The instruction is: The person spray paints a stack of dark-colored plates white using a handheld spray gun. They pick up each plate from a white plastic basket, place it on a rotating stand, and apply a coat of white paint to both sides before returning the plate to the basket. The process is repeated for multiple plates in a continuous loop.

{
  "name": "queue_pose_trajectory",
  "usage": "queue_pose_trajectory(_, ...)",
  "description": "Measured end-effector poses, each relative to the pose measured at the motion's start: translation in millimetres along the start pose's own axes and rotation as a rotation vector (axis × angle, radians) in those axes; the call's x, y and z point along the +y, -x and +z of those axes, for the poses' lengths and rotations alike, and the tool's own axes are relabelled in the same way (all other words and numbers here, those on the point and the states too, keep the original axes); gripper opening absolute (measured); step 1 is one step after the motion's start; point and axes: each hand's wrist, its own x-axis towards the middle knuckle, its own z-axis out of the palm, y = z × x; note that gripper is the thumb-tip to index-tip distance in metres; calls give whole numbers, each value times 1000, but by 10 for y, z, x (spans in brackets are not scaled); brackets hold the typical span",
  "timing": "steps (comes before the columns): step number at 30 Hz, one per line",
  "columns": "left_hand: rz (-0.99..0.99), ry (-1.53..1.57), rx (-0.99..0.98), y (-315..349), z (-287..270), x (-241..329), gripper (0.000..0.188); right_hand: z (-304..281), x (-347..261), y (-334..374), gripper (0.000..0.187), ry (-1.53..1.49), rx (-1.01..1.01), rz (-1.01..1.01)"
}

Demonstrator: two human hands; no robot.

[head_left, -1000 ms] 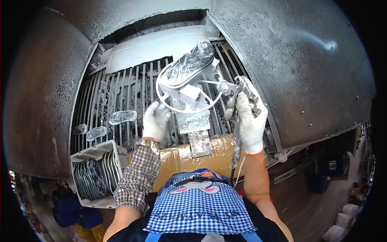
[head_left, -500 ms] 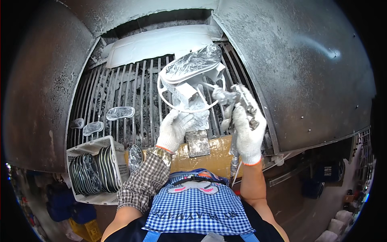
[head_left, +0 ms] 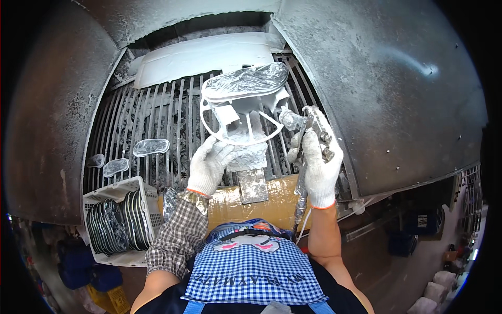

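Note:
My left hand (head_left: 210, 166), in a white glove, holds a foil-wrapped block (head_left: 246, 157) from below. On that block stands a white ring-shaped part with spokes (head_left: 241, 112), its top covered in clear film. My right hand (head_left: 317, 165), also gloved, grips a paint-crusted spray gun (head_left: 306, 123). The gun's nozzle points left at the ring part, a short way from its right rim. A hose runs down from the gun past my apron.
A paint-caked metal grate (head_left: 157, 123) fills the booth floor, with a white board (head_left: 204, 55) at its back. Film-covered oval pieces (head_left: 150, 147) lie on the grate at left. A white basket (head_left: 121, 222) of dark ring parts stands lower left. Tape-wrapped cardboard (head_left: 240, 204) covers the front ledge.
My left hand has tilted and turned the ring part on its block, lifting it slightly away from me. The right hand with the spray gun has stayed beside it, shifting a little.

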Motion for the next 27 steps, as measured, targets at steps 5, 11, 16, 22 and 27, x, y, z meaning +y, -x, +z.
queue_pose_trajectory(5, 12, -43, 5, -32, -18, 79, 61, -64, -31, -13, 52, -15, 38, -15)
queue_pose_trajectory(11, 41, -15, 71, -88, -157, 186, 56, -140, -116, -22, 48, -37, 56, -8)
queue_pose_trajectory(16, 86, 17, 125, -97, -162, 278, 42, -210, -144, -20, 47, 39, 109, -50)
queue_pose_trajectory(22, 129, 0, 115, -195, -304, 400, 41, -273, -257, 3, 48, 83, 197, -80)
queue_pose_trajectory(27, 131, 1, 123, -203, -216, 348, 39, -251, -330, 175, 54, 103, 34, -79)
